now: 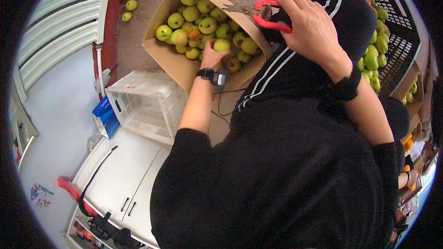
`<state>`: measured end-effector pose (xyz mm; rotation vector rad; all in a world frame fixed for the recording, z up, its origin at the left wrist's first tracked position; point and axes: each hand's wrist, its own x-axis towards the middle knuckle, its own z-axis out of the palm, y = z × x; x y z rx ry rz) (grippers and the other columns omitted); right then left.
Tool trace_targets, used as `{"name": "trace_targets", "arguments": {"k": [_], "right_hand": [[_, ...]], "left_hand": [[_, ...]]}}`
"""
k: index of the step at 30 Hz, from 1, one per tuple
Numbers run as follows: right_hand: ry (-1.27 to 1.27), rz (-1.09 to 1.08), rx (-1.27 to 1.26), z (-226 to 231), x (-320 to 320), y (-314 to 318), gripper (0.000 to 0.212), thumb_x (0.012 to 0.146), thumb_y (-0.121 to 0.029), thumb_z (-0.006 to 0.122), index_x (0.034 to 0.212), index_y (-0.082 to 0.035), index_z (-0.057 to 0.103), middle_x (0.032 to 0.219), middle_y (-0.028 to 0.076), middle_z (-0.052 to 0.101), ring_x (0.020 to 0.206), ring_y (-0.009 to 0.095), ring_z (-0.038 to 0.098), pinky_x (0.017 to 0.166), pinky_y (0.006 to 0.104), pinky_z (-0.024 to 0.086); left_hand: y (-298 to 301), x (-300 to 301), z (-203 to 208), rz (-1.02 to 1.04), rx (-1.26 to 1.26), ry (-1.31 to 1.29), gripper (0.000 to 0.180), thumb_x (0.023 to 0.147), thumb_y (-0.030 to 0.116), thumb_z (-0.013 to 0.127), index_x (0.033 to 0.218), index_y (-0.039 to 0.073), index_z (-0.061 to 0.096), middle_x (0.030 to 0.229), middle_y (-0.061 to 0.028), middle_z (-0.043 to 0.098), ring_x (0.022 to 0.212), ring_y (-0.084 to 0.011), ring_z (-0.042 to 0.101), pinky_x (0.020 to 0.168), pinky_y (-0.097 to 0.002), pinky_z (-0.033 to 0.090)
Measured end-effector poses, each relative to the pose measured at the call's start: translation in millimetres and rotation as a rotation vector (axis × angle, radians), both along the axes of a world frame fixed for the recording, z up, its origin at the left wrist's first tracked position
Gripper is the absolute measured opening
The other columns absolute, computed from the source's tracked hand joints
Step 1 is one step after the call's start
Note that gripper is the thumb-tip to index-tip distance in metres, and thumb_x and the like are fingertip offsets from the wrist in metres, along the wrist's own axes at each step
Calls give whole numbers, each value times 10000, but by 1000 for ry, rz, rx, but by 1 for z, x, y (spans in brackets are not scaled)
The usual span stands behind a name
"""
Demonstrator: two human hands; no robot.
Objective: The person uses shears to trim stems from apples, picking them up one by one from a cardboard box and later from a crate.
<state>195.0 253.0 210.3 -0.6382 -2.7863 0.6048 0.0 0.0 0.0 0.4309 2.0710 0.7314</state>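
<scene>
Box [162, 61], cardboard, holding green fruits [179, 37]. Left hand [213, 58] inside near edge, fingers round a yellow-green one [222, 44]; right hand [314, 30] gripping red-handled shears [273, 25] beside right edge.

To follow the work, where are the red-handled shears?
In the head view, the red-handled shears are above and right of centre, in the right hand, pointing left and overlapping the cardboard box.
</scene>
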Motion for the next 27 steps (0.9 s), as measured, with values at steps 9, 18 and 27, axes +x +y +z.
{"name": "trace_targets", "arguments": {"k": [9, 18, 27], "right_hand": [[41, 15, 46, 0, 7, 2, 332, 649, -126, 658, 955, -63, 544, 848, 118, 584, 861, 309, 584, 744, 401, 453], [41, 60, 30, 1, 16, 2, 338, 635, -161, 659, 938, -66, 539, 866, 112, 576, 859, 290, 575, 743, 385, 437], [30, 34, -41, 4, 19, 2, 481, 623, -113, 658, 1083, -55, 530, 886, 113, 563, 912, 290, 555, 791, 382, 421]], "left_hand": [[68, 41, 136, 477, 724, -772, 603, 774, -9, 647, 1252, 147, 315, 1127, -104, 497, 969, -268, 572, 783, -437, 521], [92, 50, 171, 26, 696, 331, 778, 621, 18, 757, 1287, 49, 357, 1207, -135, 443, 1113, -261, 457, 963, -353, 386], [94, 53, 197, -137, 593, 948, 700, 619, 27, 763, 1234, 66, 430, 1175, -119, 476, 1107, -264, 470, 976, -362, 366]]}}
